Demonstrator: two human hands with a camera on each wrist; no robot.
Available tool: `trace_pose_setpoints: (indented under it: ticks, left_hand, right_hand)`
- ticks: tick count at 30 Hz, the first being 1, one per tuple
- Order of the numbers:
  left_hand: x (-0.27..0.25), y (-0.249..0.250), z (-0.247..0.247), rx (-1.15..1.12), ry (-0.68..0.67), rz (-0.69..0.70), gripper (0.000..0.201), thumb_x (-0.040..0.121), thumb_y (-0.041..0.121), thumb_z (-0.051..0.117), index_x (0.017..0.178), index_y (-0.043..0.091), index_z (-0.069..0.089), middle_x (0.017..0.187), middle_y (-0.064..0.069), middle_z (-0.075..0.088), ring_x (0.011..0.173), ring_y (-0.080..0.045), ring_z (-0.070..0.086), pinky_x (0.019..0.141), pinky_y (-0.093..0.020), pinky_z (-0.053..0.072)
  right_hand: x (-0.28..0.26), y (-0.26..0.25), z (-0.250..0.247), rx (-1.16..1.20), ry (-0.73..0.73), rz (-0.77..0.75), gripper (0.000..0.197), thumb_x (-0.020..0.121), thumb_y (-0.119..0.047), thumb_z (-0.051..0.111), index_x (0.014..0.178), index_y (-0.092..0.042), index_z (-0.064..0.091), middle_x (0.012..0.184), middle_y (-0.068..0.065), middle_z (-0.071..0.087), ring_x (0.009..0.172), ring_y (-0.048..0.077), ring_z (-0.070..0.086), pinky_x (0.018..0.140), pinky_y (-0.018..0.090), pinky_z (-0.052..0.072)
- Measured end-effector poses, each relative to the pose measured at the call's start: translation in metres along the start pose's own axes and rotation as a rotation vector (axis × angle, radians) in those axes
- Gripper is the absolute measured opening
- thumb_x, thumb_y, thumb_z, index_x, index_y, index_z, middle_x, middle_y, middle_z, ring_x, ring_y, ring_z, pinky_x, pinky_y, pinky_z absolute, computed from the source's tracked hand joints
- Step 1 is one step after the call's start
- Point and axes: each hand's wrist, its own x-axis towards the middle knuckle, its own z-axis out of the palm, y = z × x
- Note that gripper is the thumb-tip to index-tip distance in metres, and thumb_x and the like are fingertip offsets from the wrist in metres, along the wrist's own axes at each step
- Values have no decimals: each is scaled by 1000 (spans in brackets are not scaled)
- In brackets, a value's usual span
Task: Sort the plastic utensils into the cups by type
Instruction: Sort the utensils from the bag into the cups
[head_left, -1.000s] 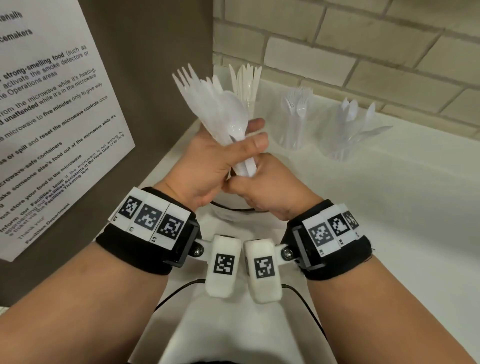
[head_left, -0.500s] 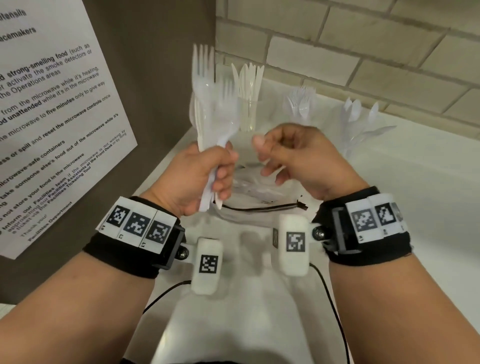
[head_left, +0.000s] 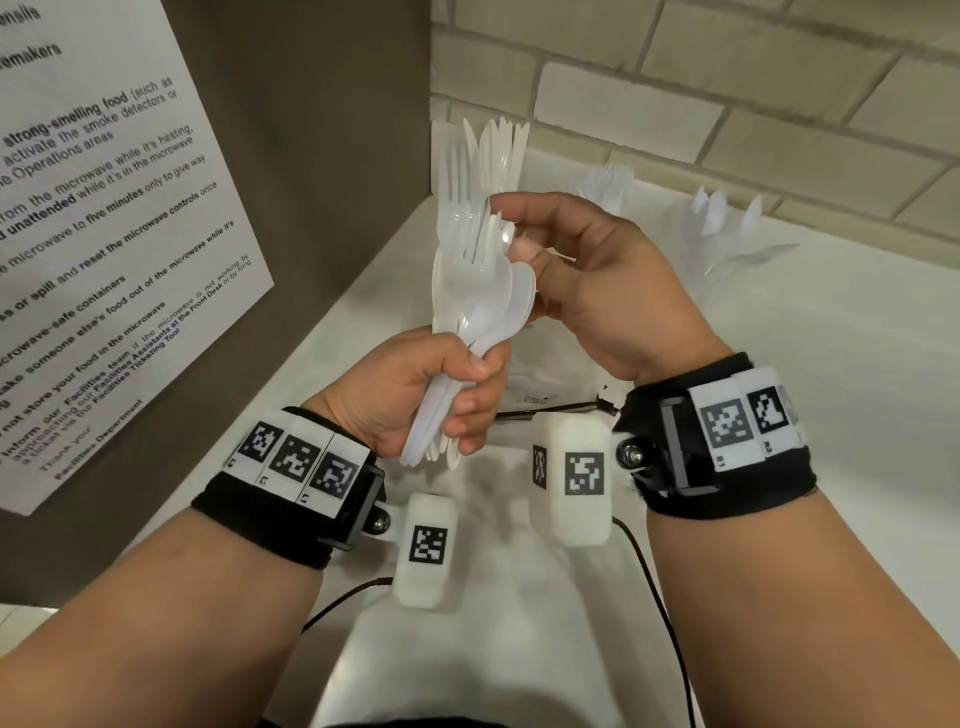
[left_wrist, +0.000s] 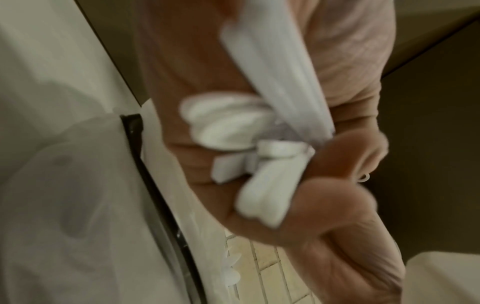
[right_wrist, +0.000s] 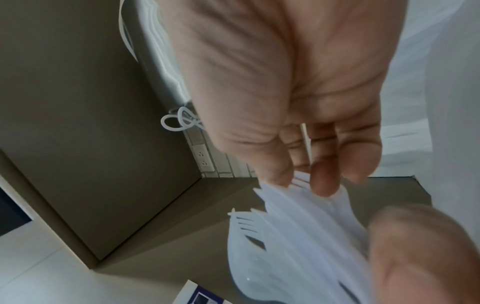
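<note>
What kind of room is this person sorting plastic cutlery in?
Most likely a shared office or workplace kitchenette. A posted notice gives microwave rules and is signed by a Facilities Department, clear cups of disposable utensils stand along a white counter, and the wall behind is pale brick.

This is a shared office kitchenette: a printed notice about microwave rules from a Facilities Department hangs left of the white counter, and behind that counter rises a pale tiled wall.
</note>
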Motion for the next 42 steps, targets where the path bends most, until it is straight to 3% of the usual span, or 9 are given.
trace_pose_setpoints:
  ticks: [7, 12, 17, 22, 28, 31, 34, 38, 42]
  left_hand:
    - [0, -8, 0, 106, 119, 28, 15, 57, 11, 56, 72, 9, 57, 54, -7, 38, 40, -16, 37, 47, -24, 38]
    - [3, -12, -1, 222, 255, 95, 16, 54, 12, 58, 70, 8, 57, 60, -10, 37, 45, -21, 39, 49, -27, 41]
    - [6, -12, 5, 355, 306, 141, 17, 53, 14, 59, 69, 9, 58, 58, -10, 43, 48, -22, 44, 50, -27, 44]
    - [6, -12, 8, 382, 359, 117, 18, 63, 1, 48, 78, 5, 56, 59, -8, 42, 47, -20, 38, 47, -27, 40]
    - [9, -8, 5, 441, 431, 133, 14, 68, 4, 52, 83, 5, 53, 58, -4, 50, 48, -24, 43, 54, -32, 43]
    - [8, -11, 6, 553, 409, 107, 8, 72, 7, 53, 77, 14, 54, 56, -5, 49, 50, -27, 41, 50, -29, 43]
    - [6, -15, 5, 600, 392, 76, 12, 76, 10, 53, 73, 21, 53, 56, -10, 46, 53, -28, 40, 52, -31, 42]
    - [6, -19, 4, 632, 403, 45, 19, 82, 13, 57, 100, 16, 54, 61, -17, 48, 55, -28, 43, 56, -33, 41]
    - [10, -17, 5, 681, 498, 72, 44, 81, 13, 55, 124, 17, 47, 68, -14, 54, 56, -25, 50, 56, -35, 47]
  right_hand:
    - [1, -5, 4, -106, 106, -39, 18, 80, -6, 74, 90, -21, 71, 95, 6, 70, 67, 21, 60, 63, 32, 56]
    - [1, -2, 4, -17, 157, -16, 22, 78, 0, 74, 94, -15, 69, 92, 11, 66, 72, 18, 65, 66, 26, 55]
    - [0, 4, 7, 79, 213, 116, 23, 74, 5, 75, 87, -11, 64, 89, 10, 63, 81, 24, 62, 73, 37, 57]
    - [1, 2, 7, 287, 257, 85, 5, 84, 5, 65, 83, 0, 64, 89, 20, 64, 82, 29, 62, 81, 35, 57]
    - [1, 6, 13, 99, 174, 180, 10, 93, -10, 58, 94, -1, 63, 85, 14, 65, 73, 23, 60, 59, 29, 52]
    - [7, 0, 11, 181, 312, 154, 11, 98, -15, 50, 88, -13, 54, 64, -3, 66, 62, 14, 61, 60, 29, 49]
    - [15, -11, 6, 379, 436, 15, 7, 102, -15, 40, 96, -12, 44, 57, 2, 60, 58, 21, 60, 63, 34, 50]
    - [19, -32, 2, 405, 485, -138, 9, 103, -17, 37, 96, -12, 41, 59, 4, 49, 47, 21, 46, 50, 28, 39]
    - [16, -40, -2, -74, 410, -184, 18, 90, -33, 62, 88, -17, 56, 67, -3, 53, 48, 11, 42, 46, 25, 34]
